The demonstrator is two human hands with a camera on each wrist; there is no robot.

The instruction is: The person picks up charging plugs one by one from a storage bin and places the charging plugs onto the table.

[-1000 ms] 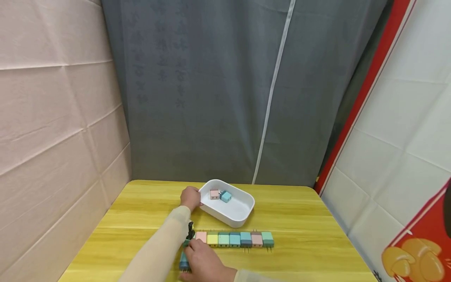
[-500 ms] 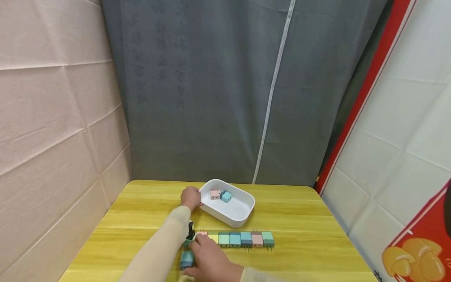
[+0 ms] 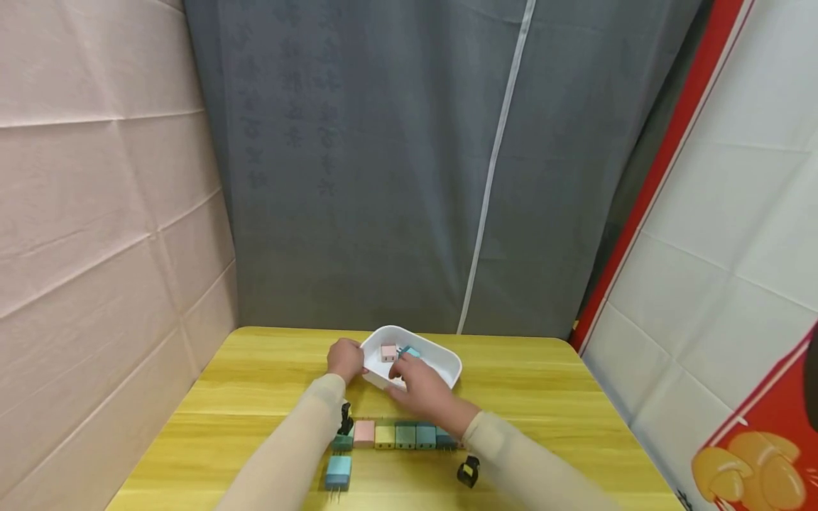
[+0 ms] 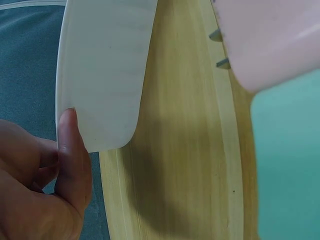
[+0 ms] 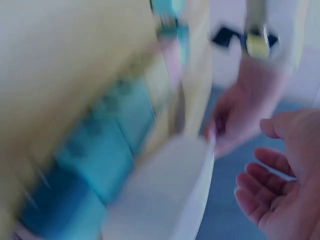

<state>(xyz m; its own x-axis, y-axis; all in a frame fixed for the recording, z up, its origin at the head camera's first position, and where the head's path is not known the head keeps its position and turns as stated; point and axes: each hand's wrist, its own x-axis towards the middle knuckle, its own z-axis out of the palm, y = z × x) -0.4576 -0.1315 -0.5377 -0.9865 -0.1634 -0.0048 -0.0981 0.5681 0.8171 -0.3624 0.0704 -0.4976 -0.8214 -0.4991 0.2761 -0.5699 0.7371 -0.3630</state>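
Note:
My left hand (image 3: 346,358) grips the left end of a white tray (image 3: 455,370), thumb against its outer wall in the left wrist view. Inside the tray lie a pink plug-shaped block (image 3: 389,353) and a blue plug-shaped block (image 3: 411,350), partly covered by my right hand (image 3: 424,392). That hand hangs over the tray with loosely bent fingers and nothing between them in the right wrist view. On the table, another blue block (image 3: 338,472) lies with metal prongs toward me, in front of the green block (image 3: 341,442) at the row's left end.
A row of coloured blocks, including a pink one (image 3: 364,434) and a yellow one (image 3: 385,436), runs across the wooden table (image 3: 549,426) before the tray. My right forearm covers the row's right end. A grey curtain (image 3: 383,177) hangs behind the table.
My right hand has left the blue block near the row's left end and moved forward and right over the tray. The left hand stays on the tray.

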